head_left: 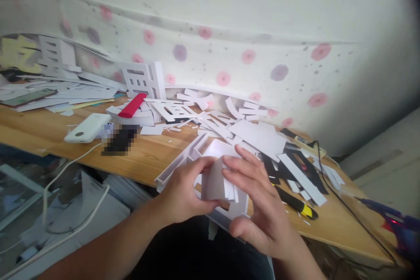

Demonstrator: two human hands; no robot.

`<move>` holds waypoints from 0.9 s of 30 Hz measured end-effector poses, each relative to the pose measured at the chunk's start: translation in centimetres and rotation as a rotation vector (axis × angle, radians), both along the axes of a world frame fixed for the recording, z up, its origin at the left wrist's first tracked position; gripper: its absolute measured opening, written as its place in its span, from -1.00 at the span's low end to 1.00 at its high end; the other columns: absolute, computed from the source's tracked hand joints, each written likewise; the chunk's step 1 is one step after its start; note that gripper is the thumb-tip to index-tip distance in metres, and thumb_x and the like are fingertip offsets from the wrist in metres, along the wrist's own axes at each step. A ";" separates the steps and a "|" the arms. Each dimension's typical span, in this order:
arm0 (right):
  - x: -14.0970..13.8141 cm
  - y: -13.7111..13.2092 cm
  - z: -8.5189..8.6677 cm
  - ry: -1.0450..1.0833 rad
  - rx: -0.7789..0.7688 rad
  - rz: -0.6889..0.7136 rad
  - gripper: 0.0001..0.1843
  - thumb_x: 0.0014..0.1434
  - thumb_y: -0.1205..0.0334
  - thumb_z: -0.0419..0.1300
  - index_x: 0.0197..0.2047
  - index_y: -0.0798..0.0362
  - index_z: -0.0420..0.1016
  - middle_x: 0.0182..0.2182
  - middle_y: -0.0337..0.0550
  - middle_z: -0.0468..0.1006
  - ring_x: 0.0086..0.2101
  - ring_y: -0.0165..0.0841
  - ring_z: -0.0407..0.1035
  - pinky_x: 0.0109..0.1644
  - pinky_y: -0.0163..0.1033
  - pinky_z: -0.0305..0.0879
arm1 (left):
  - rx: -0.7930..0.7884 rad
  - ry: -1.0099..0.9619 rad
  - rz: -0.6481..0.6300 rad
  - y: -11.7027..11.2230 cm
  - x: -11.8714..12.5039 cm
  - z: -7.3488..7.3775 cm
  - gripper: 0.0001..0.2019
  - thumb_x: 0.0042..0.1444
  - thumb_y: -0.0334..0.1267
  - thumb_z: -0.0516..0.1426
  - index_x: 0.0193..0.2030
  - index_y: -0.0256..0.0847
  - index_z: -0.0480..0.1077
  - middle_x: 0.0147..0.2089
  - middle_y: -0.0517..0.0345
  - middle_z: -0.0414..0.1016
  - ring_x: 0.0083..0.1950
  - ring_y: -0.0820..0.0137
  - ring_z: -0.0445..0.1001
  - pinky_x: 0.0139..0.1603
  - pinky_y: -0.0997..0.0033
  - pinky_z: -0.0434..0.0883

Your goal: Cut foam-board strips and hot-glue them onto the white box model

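My left hand (pixel 183 190) grips a small white folded card piece (pixel 214 179) between thumb and fingers. Several thin white layers show along that piece's right side. My right hand (pixel 259 197) has its fingers apart, with the fingertips at the piece's upper right edge and the thumb clear of it. Under both hands is a larger white model part (pixel 241 208) with openings cut in it, resting at the front edge of the table. A long white channel-shaped part (pixel 180 162) lies just left of it. My hands cover much of both.
White card scraps (pixel 259 135) litter the wooden table (pixel 147 170). A yellow-and-black utility knife (pixel 295 203) lies right, near a glue gun (pixel 400 227) with a dark cord. Left are a white power bank (pixel 88 128), a red object (pixel 133 106) and an upright cut-out panel (pixel 142 79).
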State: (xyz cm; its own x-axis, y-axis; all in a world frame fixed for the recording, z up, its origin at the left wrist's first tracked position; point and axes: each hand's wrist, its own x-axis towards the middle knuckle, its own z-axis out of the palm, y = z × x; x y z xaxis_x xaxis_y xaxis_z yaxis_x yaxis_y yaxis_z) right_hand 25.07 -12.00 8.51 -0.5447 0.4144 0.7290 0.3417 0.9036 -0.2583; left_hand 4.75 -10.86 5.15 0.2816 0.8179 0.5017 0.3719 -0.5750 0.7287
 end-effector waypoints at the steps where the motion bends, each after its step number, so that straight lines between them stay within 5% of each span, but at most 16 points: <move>1: -0.2 -0.2 -0.1 0.013 0.006 -0.023 -0.35 0.37 -0.25 -0.06 0.39 -0.13 0.14 0.26 -0.08 0.31 0.32 -0.02 0.06 0.38 0.28 0.02 | 0.036 0.004 0.010 0.2 -0.6 0.5 -0.36 -0.18 -0.24 0.41 0.10 -0.04 0.37 -0.06 0.11 0.60 -0.11 0.18 0.58 -0.08 0.25 0.52; 4: -0.1 -0.1 -0.6 0.235 0.025 -0.200 -0.18 0.25 -0.42 -0.03 0.42 -0.19 0.07 0.25 -0.05 0.31 0.29 0.07 0.10 0.29 0.30 0.18 | 0.111 -0.114 0.166 2.0 -3.5 1.5 -0.33 -0.22 -0.31 0.41 0.11 -0.04 0.37 0.00 0.11 0.58 -0.05 0.19 0.58 0.01 0.25 0.51; 7: 1.2 0.8 -1.6 0.515 0.048 -0.286 -0.27 0.31 -0.36 -0.13 0.45 -0.30 -0.04 0.34 -0.09 0.15 0.29 0.07 0.10 0.22 0.33 0.26 | 0.103 -0.318 0.386 5.5 -7.6 0.4 -0.35 -0.20 -0.23 0.40 0.09 -0.14 0.34 0.05 0.03 0.54 0.05 0.16 0.54 0.07 0.20 0.52; 10: 3.0 1.4 -3.4 0.683 -0.041 -0.200 -0.38 0.36 -0.24 -0.09 0.39 -0.23 0.17 0.30 -0.05 0.23 0.27 0.08 0.15 0.24 0.33 0.22 | -0.046 -0.266 0.599 8.9 -11.2 -3.5 -0.27 -0.24 -0.23 0.39 0.13 -0.20 0.31 0.12 -0.05 0.50 0.12 0.13 0.52 0.18 0.13 0.46; 13: 4.6 1.0 -6.0 0.684 -0.236 -0.191 -0.38 0.34 -0.15 0.04 0.38 -0.13 0.21 0.22 0.05 0.33 0.22 0.11 0.22 0.25 0.34 0.20 | -0.140 -0.250 0.653 10.4 -13.1 -8.1 -0.26 -0.22 -0.24 0.38 0.17 -0.24 0.30 0.11 -0.12 0.51 0.10 0.12 0.53 0.16 0.11 0.47; 16: 6.6 0.3 -8.8 0.581 -0.375 -0.236 -0.38 0.33 -0.03 0.07 0.40 -0.09 0.18 0.21 0.10 0.35 0.19 0.12 0.27 0.23 0.31 0.25 | -0.230 -0.236 0.647 10.3 -13.8 -10.8 -0.30 -0.24 -0.24 0.38 0.13 -0.24 0.34 0.05 -0.09 0.56 0.05 0.12 0.57 0.12 0.12 0.50; 21: 9.5 -0.9 -11.7 0.526 -0.420 -0.439 -0.40 0.28 0.04 0.15 0.36 -0.08 0.26 0.11 0.09 0.46 0.04 0.08 0.42 0.09 0.19 0.41 | -0.297 -0.247 0.590 10.2 -14.1 -11.2 -0.31 -0.25 -0.21 0.40 0.10 -0.20 0.36 0.07 -0.04 0.57 0.03 0.14 0.59 0.11 0.17 0.51; 27: 9.6 -1.9 -11.2 0.325 -0.397 -0.615 -0.45 0.32 0.02 0.14 0.34 -0.12 0.28 0.00 0.00 0.56 -0.05 -0.01 0.50 -0.16 0.01 0.54 | -0.322 -0.307 0.550 10.2 -14.3 -10.8 -0.34 -0.27 -0.18 0.41 0.03 -0.22 0.33 0.07 -0.10 0.55 0.03 0.11 0.58 0.07 0.14 0.53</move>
